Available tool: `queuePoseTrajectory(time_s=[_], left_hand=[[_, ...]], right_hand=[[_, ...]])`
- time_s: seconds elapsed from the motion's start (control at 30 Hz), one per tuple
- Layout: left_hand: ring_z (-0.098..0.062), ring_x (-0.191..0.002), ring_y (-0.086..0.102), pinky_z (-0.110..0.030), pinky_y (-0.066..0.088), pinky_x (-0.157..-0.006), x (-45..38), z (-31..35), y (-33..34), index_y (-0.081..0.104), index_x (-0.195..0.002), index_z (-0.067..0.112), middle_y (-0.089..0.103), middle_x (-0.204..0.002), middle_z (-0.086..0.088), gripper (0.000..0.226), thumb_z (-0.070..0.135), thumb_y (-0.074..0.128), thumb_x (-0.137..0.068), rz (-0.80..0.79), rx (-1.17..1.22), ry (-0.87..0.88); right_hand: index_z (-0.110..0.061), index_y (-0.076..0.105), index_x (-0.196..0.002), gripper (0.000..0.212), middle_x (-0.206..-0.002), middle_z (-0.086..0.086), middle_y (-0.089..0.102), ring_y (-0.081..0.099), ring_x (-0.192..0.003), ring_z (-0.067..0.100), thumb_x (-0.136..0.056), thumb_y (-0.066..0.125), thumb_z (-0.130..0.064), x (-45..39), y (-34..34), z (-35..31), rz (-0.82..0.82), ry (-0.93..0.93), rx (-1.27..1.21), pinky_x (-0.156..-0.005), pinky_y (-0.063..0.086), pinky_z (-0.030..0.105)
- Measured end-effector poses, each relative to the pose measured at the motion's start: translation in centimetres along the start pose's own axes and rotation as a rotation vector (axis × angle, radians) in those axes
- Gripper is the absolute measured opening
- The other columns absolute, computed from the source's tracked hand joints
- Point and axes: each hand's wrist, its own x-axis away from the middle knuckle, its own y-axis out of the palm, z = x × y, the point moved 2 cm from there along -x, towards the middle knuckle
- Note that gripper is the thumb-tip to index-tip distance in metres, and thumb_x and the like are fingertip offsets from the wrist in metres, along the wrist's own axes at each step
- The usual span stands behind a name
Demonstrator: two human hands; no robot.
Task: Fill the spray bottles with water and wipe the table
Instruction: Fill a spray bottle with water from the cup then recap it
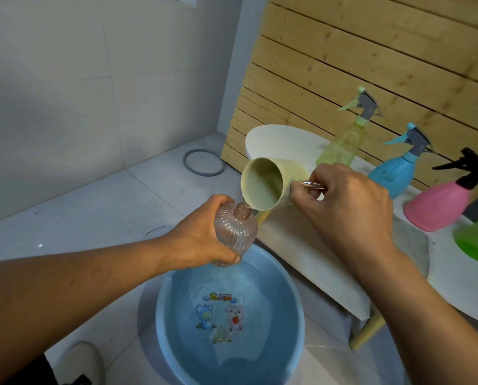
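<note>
We hold a clear pinkish ribbed bottle (233, 232) in our left hand (201, 240), grip wrapped round its body, fingers and thumb curled on it; the bottle is tilted, its open neck up toward the right, with no spray head on it. Our right hand (348, 207) has its grip closed on the metal handle (312, 184) of a pale yellow cup (268, 184), tipped on its side with the mouth facing us and its lower lip right at the bottle neck. A thin run of water seems to pass from lip to neck; how full the bottle is we cannot tell. Both sit above a blue plastic basin (296, 315) on the tiled floor (93, 207), holding clear water over cartoon bear prints on its bottom. To the right runs the white worktop (282, 140) against a wooden slat wall (371, 51). On it stand three capped spray bottles in a row: a translucent yellow-green one (343, 145) with a grey-and-green trigger, a blue one (393, 173), and a pink one (437, 207) with a black trigger; contents of the blue and pink are not visible. A green translucent bottle (476, 240) lies at the right edge, partly cut off. A grey ring (204, 163) lies on the floor near the wall.
</note>
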Motion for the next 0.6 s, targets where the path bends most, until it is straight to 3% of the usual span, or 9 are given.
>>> queuePoseTrajectory(time_s=[0.4, 0.6], left_hand=[[0.003, -0.103, 0.062, -0.024, 0.060, -0.082, -0.05, -0.13, 0.25, 0.037, -0.131, 0.050, 0.059, -0.117, 0.022, 0.103, 0.040, 0.097, -0.047, 0.014, -0.002, -0.004], [0.010, -0.102, 0.060, -0.018, 0.059, -0.076, -0.03, -0.07, 0.25, 0.037, -0.128, 0.052, 0.058, -0.116, 0.023, 0.102, 0.041, 0.097, -0.047, 0.005, 0.018, -0.003]], right_hand=[[-0.020, 0.054, -0.067, 0.034, -0.066, -0.001, 0.054, 0.049, -0.061, 0.023, -0.088, 0.057, -0.047, 0.03, -0.12, -0.11, 0.005, -0.030, 0.008, -0.053, 0.028, 0.029], [-0.019, 0.056, -0.069, 0.035, -0.068, -0.001, 0.054, 0.050, -0.064, 0.022, -0.090, 0.057, -0.048, 0.09, -0.15, -0.08, 0.000, -0.043, 0.010, -0.053, 0.034, 0.030]])
